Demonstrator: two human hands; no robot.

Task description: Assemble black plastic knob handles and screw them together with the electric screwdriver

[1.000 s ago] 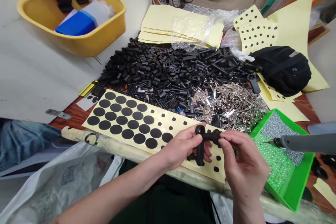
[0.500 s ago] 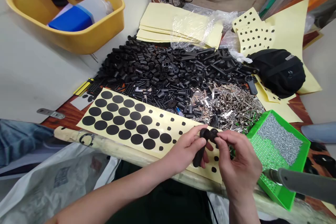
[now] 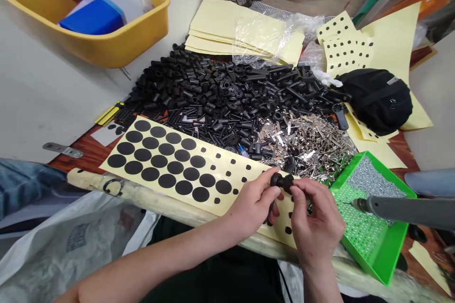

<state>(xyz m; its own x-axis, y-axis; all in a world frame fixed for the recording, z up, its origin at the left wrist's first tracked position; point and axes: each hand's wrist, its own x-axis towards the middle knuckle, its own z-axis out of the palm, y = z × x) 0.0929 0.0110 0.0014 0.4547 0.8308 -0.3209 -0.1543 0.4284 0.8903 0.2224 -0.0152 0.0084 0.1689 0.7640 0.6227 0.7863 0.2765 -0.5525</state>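
Observation:
My left hand (image 3: pixel 253 202) is closed round a black plastic handle-like piece (image 3: pixel 276 180), its round end standing out past the thumb. At the right end of that piece, the thumb and fingers of my right hand (image 3: pixel 317 218) pinch a small round black part (image 3: pixel 288 182). Both hands are close together over a pale yellow sticker sheet (image 3: pixel 236 168) with black dots, large on its left and small on its right. The fingers hide most of the handle's lower part. Just beyond the hands lies a heap of shiny metal strips (image 3: pixel 316 144).
A green perforated basket (image 3: pixel 386 262) with small grey screws (image 3: pixel 373 177) stands at right, a grey rod-shaped tool (image 3: pixel 405 210) extending over it. Black plastic parts (image 3: pixel 199 85) are heaped behind. A yellow bin (image 3: pixel 142 40) hangs at upper left; a black cap (image 3: pixel 377 99) lies at right.
The black handle has turned in my left hand, so less of its lower part shows. The grey tool appears higher over the basket. The view has shifted slightly.

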